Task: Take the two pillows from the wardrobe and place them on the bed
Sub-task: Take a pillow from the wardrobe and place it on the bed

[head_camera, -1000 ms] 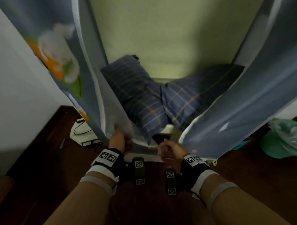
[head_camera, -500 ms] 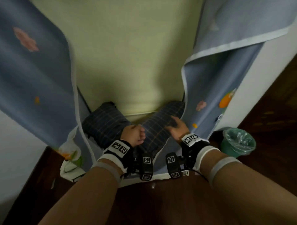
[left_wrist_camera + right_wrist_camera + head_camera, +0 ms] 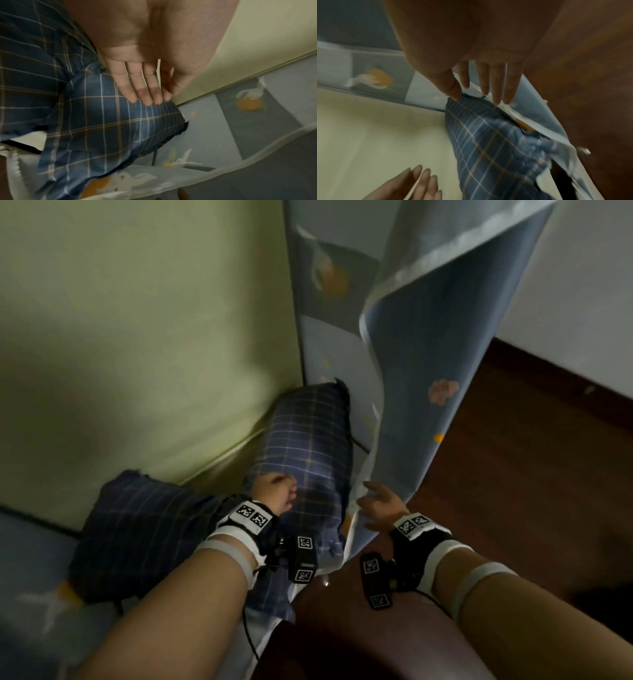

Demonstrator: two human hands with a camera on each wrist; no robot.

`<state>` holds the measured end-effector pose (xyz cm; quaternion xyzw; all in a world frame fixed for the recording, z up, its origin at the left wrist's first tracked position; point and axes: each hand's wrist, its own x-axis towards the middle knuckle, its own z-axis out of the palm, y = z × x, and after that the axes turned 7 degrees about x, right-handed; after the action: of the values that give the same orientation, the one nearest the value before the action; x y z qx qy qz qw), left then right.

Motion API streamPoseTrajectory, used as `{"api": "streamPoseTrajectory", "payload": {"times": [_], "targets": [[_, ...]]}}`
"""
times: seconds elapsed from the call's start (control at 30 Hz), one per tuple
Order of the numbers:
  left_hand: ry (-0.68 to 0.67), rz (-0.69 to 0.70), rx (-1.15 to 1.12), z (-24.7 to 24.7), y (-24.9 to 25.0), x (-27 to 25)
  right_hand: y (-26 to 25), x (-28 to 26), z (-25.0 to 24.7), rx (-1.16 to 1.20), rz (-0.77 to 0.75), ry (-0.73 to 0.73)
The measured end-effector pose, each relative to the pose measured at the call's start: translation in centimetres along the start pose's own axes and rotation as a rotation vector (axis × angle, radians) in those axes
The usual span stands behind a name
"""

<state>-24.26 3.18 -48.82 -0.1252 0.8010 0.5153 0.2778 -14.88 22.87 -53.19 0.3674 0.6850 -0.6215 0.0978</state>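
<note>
Two blue plaid pillows lie at the bottom of the fabric wardrobe. The left pillow (image 3: 137, 535) lies low and dark. The right pillow (image 3: 305, 440) (image 3: 111, 128) (image 3: 488, 142) leans against the wardrobe's side. My left hand (image 3: 274, 494) (image 3: 145, 94) rests on the right pillow's upper side, fingers straight and together. My right hand (image 3: 376, 501) (image 3: 481, 92) has its fingers spread at the edge of the door flap (image 3: 445, 371), by the pillow's corner. It grips nothing.
The yellow-green back panel (image 3: 137, 337) stands just behind the pillows. The flap hangs between my right hand and the right pillow. Dark wooden floor (image 3: 513, 491) and a white wall (image 3: 582, 268) lie to the right.
The head view has swung closer and to the left. My left hand has slid onto the right pillow. My right hand has come off that pillow to the flap's edge.
</note>
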Motion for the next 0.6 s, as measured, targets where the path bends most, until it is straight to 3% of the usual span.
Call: {"api": "streamPoseTrajectory", "payload": {"times": [0.17,0.4,0.6], "targets": [[0.023,0.076,0.339,-2.8,-3.7,5.2,2.9,1.1,3.6,-0.011,0.046,-0.075],[0.105,0.020,0.280,-5.6,-11.1,16.8,6.2,5.3,8.6,0.097,0.067,0.022],[0.061,-0.087,0.183,-4.9,-11.7,17.3,6.3,7.7,10.5,0.288,0.178,0.074]]}}
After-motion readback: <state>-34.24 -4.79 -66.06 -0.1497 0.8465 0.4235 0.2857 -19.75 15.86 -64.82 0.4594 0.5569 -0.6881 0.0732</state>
